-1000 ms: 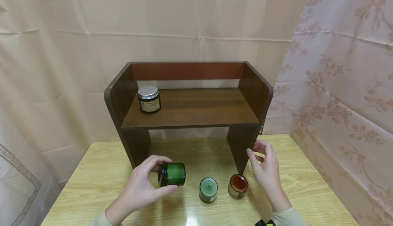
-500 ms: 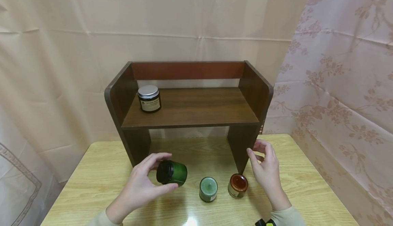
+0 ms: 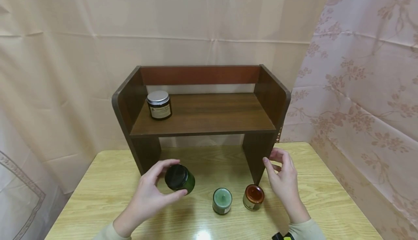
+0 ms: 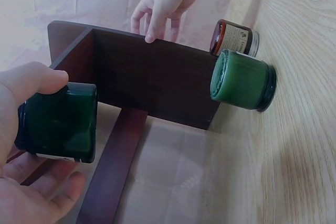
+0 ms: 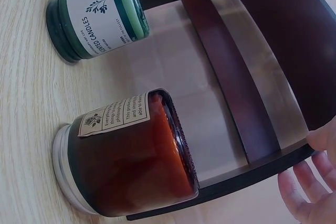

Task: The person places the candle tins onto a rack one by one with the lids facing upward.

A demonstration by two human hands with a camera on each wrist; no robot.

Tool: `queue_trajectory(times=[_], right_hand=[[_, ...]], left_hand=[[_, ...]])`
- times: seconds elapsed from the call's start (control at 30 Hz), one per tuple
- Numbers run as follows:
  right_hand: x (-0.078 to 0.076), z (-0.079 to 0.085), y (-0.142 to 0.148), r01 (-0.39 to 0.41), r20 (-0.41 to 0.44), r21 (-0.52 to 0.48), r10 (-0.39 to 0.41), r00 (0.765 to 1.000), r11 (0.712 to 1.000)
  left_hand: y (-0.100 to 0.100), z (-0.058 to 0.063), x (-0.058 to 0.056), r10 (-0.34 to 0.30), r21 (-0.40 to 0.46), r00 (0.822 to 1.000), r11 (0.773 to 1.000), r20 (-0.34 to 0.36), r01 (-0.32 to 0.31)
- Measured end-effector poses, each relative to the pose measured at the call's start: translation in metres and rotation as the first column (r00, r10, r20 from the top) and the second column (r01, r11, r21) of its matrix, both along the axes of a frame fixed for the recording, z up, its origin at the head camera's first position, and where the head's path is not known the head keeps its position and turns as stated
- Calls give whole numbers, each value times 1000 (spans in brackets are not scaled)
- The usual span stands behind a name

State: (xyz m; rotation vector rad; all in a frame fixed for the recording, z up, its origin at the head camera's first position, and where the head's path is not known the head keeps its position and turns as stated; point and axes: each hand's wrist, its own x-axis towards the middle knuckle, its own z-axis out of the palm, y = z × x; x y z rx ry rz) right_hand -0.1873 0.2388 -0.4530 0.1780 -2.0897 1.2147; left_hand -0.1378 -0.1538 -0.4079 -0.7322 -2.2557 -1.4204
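Observation:
My left hand [image 3: 153,193] grips a dark green glass candle jar [image 3: 187,185] between thumb and fingers, above the table. The jar leans, its black lid turned up toward the head camera; a label edge shows low on it in the left wrist view. My right hand [image 3: 283,178] pinches the front edge of the right side panel [image 3: 254,153] of a dark brown wooden shelf [image 3: 209,115], thumb inside and fingers outside. Between the hands, a lighter green scented candle [image 3: 222,202] and an amber candle jar [image 5: 142,156] stand on their lids on the table.
A dark jar [image 3: 160,106] with a silver lid and pale label stands at the left end of the upper shelf board. The wooden-topped table [image 3: 326,196] carries the shelf. Cream curtain [image 3: 209,22] hangs behind, with floral fabric [image 3: 362,87] at the right.
My left hand has turned the dark green jar from lying sideways to leaning with its lid facing up, and it has shifted slightly left. The right hand has stayed on the shelf panel.

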Motion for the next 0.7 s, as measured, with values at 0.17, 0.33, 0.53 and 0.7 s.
queue_trajectory(times=[0.17, 0.33, 0.53, 0.7], right_hand=[[0, 0, 0, -1, -8, 6, 1, 1000, 1000], [0, 0, -1, -2, -25, 11, 2, 1000, 1000], [1, 2, -2, -8, -36, 11, 9, 999, 1000], [1, 2, -2, 0, -24, 10, 0, 1000, 1000]], left_hand=[[0, 3, -1, 4, -4, 1000, 1000, -23, -4], [1, 4, -1, 30, -39, 998, 999, -62, -33], [1, 4, -2, 25, -45, 995, 999, -96, -30], [1, 6, -3, 2, -39, 990, 999, -141, -8]])
